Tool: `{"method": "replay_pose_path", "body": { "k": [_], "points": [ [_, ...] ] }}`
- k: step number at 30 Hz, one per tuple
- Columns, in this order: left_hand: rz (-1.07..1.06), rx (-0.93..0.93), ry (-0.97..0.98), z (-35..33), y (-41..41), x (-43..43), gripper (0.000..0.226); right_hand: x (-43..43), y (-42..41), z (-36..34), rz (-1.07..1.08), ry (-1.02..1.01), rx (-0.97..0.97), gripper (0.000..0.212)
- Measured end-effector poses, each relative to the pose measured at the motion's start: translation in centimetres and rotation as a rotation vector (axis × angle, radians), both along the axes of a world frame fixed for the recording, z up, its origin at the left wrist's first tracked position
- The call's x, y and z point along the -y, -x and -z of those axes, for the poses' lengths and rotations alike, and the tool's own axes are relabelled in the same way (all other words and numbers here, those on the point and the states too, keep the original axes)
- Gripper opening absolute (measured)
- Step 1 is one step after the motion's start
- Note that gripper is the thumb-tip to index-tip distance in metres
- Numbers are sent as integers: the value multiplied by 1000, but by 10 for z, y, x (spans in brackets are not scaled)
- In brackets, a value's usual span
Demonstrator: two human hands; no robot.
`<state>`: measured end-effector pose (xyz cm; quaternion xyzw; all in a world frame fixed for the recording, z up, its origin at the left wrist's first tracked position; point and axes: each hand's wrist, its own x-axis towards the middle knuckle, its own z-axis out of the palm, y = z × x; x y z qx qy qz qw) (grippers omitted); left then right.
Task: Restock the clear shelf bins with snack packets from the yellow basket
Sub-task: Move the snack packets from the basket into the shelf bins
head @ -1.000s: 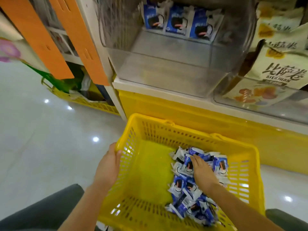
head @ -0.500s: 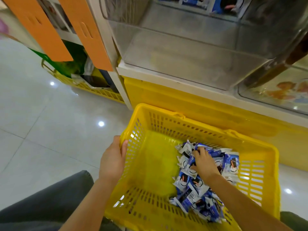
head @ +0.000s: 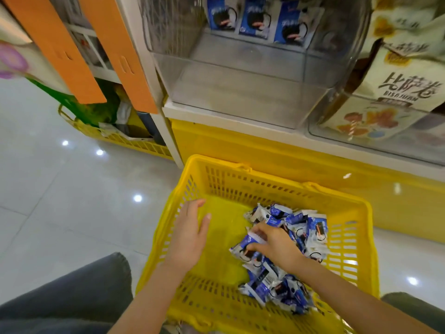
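Note:
A yellow basket (head: 284, 189) rests in front of me below the shelf. Several blue and white snack packets (head: 310, 227) lie heaped on its right side. My right hand (head: 277, 247) is down in the heap, fingers closed on a blue packet (head: 245, 244) at the pile's left edge. My left hand (head: 190, 235) hovers inside the basket's left half, fingers spread, holding nothing. Above, the clear shelf bin (head: 240, 92) holds three matching blue packets (head: 255, 18) standing along its back; its front part is bare.
A second clear bin (head: 361, 150) at right holds cream snack bags (head: 399, 92). The yellow shelf base (head: 277, 153) runs behind the basket. Orange strips (head: 60, 51) hang at left, above another yellow basket (head: 125, 141) on the glossy tiled floor (head: 72, 201). My grey-trousered knees frame the bottom corners.
My left hand let go of the basket's left rim and moved inside, fingers apart. My right hand shifted leftward in the pile and closed on a packet. The camera tilted back up.

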<state>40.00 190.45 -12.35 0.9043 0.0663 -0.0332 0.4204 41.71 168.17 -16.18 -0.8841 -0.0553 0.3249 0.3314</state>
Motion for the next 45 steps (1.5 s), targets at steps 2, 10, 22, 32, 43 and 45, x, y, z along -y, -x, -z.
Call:
{"method": "replay_pose_path", "body": {
  "k": [2,10,22,32,43,45],
  "points": [
    [202,-173,134,4,13,17,42,-4,7,-14,13,-140,-4,24],
    [328,-474,428,14,42,49,22,8,19,-38,62,-361,-56,13],
    [112,-395,406,19,23,53,19,101,-7,30,722,205,-1,65],
    [35,-453,455,9,16,64,13,98,-9,34,573,438,25,84],
    [-335,-597,799,-24,3,65,35,32,-2,-63,292,-123,-79,78],
    [-331,-573,864,-37,0,60,44,17,-2,-89,277,-282,-64,60]
  ]
}}
